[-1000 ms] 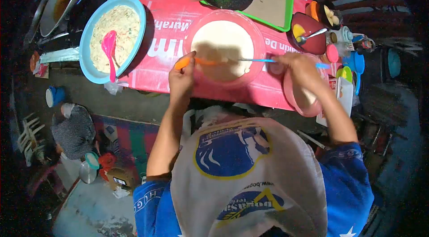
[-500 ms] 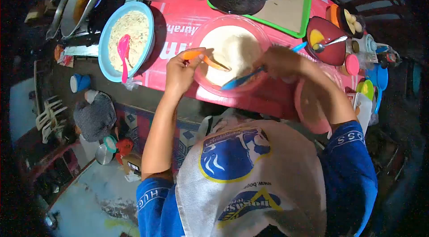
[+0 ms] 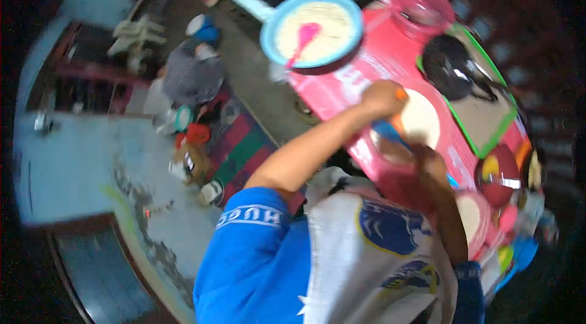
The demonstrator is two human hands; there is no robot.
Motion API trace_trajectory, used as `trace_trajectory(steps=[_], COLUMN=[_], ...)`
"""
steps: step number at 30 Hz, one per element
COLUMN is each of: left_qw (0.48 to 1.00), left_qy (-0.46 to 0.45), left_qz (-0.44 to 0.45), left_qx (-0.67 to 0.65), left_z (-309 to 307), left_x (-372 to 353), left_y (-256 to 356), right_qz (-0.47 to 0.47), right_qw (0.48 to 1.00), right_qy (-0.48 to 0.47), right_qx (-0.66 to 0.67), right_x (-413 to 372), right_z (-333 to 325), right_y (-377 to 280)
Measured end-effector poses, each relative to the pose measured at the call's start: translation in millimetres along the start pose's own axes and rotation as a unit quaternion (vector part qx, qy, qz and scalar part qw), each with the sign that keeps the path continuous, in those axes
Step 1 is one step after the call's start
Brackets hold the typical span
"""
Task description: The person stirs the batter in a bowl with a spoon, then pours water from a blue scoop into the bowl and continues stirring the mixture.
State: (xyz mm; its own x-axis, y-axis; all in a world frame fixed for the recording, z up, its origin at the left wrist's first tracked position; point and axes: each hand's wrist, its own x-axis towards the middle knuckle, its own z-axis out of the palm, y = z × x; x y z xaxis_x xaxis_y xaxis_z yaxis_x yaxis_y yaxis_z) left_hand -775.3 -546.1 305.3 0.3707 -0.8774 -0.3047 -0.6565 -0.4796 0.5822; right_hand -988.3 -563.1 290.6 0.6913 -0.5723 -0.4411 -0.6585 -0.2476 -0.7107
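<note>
My left hand (image 3: 384, 99) is closed round the handle of an orange utensil (image 3: 398, 122) at the near-left rim of a pink bowl (image 3: 447, 131). Pale, creamy batter (image 3: 420, 117) lies in this bowl. A blue spatula (image 3: 389, 131) reaches in over the bowl's near side, close to the orange tool. My right hand (image 3: 431, 165) is closed on the spatula, dark and blurred by motion. Farther back stands a light blue basin (image 3: 356, 37) of pale mixture flecked with bits, with a pink spoon (image 3: 307, 37) resting in it.
A green-edged tray (image 3: 488, 141) bears a black pan (image 3: 445, 66) beyond the bowl. A clear pink container (image 3: 421, 6) stands behind. To the right are a dark red bowl (image 3: 497, 186) and another pink bowl (image 3: 482, 208). A person (image 3: 192, 73) is low at the left.
The view has swung left and tilted, so the table appears farther right. The orange tool and blue spatula are now close together near the bowl's near-left side. A pink container has come into view behind.
</note>
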Motion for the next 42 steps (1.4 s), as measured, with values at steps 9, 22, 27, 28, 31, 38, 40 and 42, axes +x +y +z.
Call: trace_trajectory(steps=[9,22,27,28,31,38,40,42], left_qw=[0.975,0.975,0.962,0.939,0.935,0.944,0.941,0.941], left_qy=[-0.162,-0.108,-0.058,0.049,-0.022,-0.038,-0.036,-0.042], left_qz=[0.039,0.082,0.247,0.333,0.351,0.204,0.191,0.189], left_qx=[0.147,0.175,0.102,0.073,-0.041,0.255,0.278,0.278], left_z=[-7.0,-23.5,-26.5,-12.5,-40.7,-36.2,-37.3,-33.7], left_x=[-22.3,-92.0,-101.3,-98.6,-104.6,-101.7,-98.4,-98.6], left_y=[-23.7,-29.2,-57.9,-74.5,-70.1,-38.4,-37.5,-34.0], right_qz=[-0.041,-0.012,-0.006,-0.007,0.028,-0.098,-0.112,-0.144], right_qw=[0.97,0.97,0.938,0.931,0.936,0.917,0.901,0.897], right_qy=[0.083,0.168,0.263,0.276,0.291,0.32,0.341,0.349], right_qx=[-0.227,-0.178,-0.226,-0.24,-0.197,-0.215,-0.245,-0.231], right_x=[-67.3,-56.6,-83.4,-88.5,-89.3,-63.0,-71.7,-76.1], right_z=[-58.3,-3.6,-17.6,-18.6,-11.9,34.4,17.9,29.7], right_y=[21.2,-30.0,-32.9,-31.2,-47.3,-31.9,-42.5,-56.6])
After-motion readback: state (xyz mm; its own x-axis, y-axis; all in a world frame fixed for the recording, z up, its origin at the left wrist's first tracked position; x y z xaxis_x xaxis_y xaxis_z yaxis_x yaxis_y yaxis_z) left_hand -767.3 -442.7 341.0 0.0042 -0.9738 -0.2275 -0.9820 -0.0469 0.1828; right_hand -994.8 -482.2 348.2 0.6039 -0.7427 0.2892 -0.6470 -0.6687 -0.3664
